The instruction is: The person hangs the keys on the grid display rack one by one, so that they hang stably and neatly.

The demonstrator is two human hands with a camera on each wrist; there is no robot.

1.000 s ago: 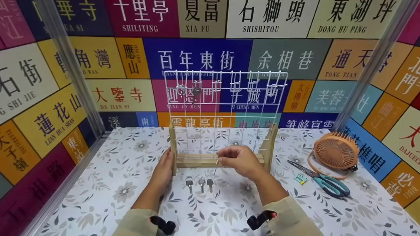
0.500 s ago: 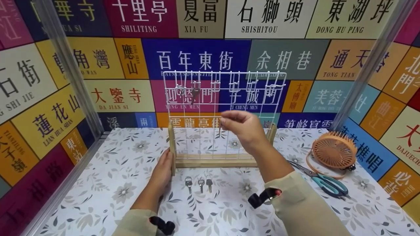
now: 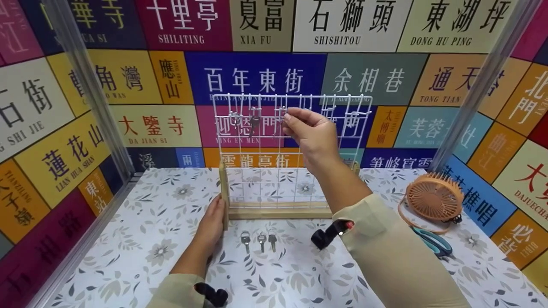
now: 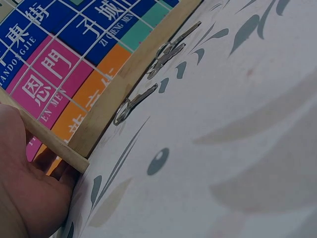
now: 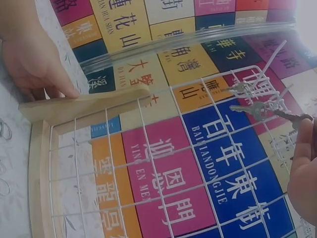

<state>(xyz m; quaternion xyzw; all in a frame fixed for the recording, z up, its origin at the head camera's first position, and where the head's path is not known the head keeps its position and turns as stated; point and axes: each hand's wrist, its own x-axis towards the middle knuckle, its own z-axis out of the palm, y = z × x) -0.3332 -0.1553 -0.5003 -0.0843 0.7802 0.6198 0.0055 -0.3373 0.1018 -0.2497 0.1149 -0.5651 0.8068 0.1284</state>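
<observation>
A white wire grid rack (image 3: 278, 213) with a wooden frame and a row of hooks stands upright on the table. My left hand (image 3: 212, 220) holds its left wooden post, with fingers behind the post in the left wrist view. Up at the third hook from the left, my right hand (image 3: 317, 137) pinches a key (image 5: 297, 119); whether its ring is on the hook is hidden. Two keys hang on the hooks to the left, one key (image 3: 235, 119) beside a darker key (image 3: 254, 117). Before the rack lie three ringed keys: a left key (image 3: 245, 240), a middle key (image 3: 262, 241) and a right key (image 3: 272, 241).
An orange fan (image 3: 434, 196) with a strap stands at the right of the table. Teal-handled scissors (image 3: 434, 244) lie in front of it, partly covered by the right sleeve. Colourful lettered panels (image 3: 257, 77) wall in the back and sides.
My right hand has risen with the key from low before the rack to the third hook. The left hand has stayed on the post, and the right sleeve now covers much of the scissors.
</observation>
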